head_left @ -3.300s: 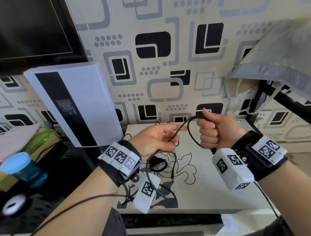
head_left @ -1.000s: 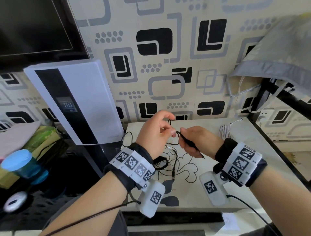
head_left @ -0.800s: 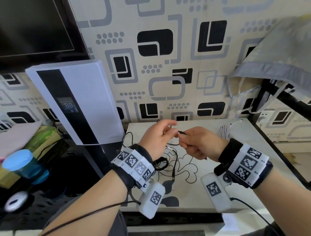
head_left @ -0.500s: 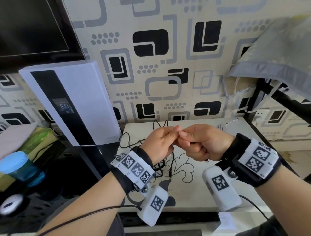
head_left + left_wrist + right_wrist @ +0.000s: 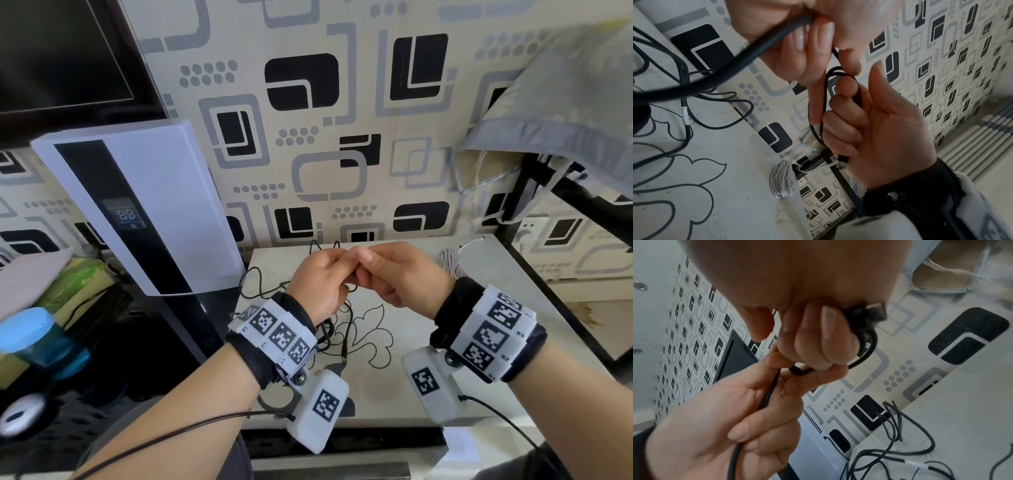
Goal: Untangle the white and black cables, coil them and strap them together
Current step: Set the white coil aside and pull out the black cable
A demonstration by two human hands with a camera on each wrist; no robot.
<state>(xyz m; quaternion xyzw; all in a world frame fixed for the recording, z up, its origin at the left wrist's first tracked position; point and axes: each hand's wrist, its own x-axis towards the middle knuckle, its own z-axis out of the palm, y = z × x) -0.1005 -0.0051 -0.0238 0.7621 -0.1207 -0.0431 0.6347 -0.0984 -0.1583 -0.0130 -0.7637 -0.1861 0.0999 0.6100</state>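
My two hands meet over the back of the table (image 5: 428, 387). My right hand (image 5: 368, 265) has its fingers curled round a few small loops of the black cable (image 5: 869, 344); a plug end (image 5: 842, 160) sticks out below the fist. My left hand (image 5: 340, 262) pinches the same black cable (image 5: 813, 128) right beside it. The rest of the cable trails down in loose tangles onto the table (image 5: 260, 294). The white cable (image 5: 450, 263) lies coiled in a bundle at the back right of the table (image 5: 782, 180), apart from both hands.
A white appliance with a black stripe (image 5: 144, 212) leans at the table's left edge. A dark screen (image 5: 61, 54) hangs above it. Grey cloth (image 5: 565, 102) drapes over a black frame at right. A blue-lidded container (image 5: 30, 339) stands at far left. The patterned wall is close behind.
The hands, apart on the black cable 3.3 s ago, have closed together. Over the last second the right hand has curled round folded loops while the left pinches beside it.
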